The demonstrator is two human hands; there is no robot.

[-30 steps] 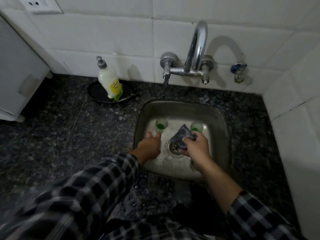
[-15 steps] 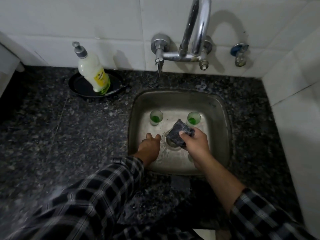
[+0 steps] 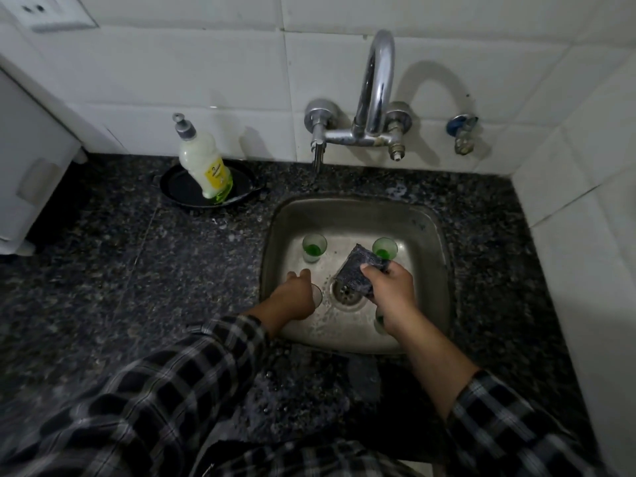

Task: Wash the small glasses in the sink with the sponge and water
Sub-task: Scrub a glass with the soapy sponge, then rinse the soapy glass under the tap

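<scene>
Four small glasses sit in the steel sink (image 3: 434, 235). The back-left glass (image 3: 314, 248) stands upright behind the drain (image 3: 346, 291) and a little to its left, with green at the bottom. The back-right glass (image 3: 384, 247) stands behind the drain and to its right, and it is green inside too. The left glass (image 3: 316, 295) is just left of the drain, and the left hand (image 3: 294, 299) has its grip curled round it. The front glass (image 3: 379, 321) is right of the drain, on the side nearest the person, and is mostly hidden under the right hand (image 3: 390, 289). That hand's grip is pinched tight on the sponge (image 3: 358, 271), a dark pad held over the right side of the drain.

The shiny tap (image 3: 375, 91) sticks out of the white tile wall (image 3: 206, 63) behind the drain. Far left of the drain, a soap bottle (image 3: 203, 160) leans in a black dish (image 3: 179, 187) on the dark speckled bench (image 3: 103, 270). The bottle has a yellow label, but the words are too small to read. A blue-topped valve (image 3: 462, 132) is on the wall, back and right of the drain. Both arms wear checked sleeves (image 3: 179, 390).
</scene>
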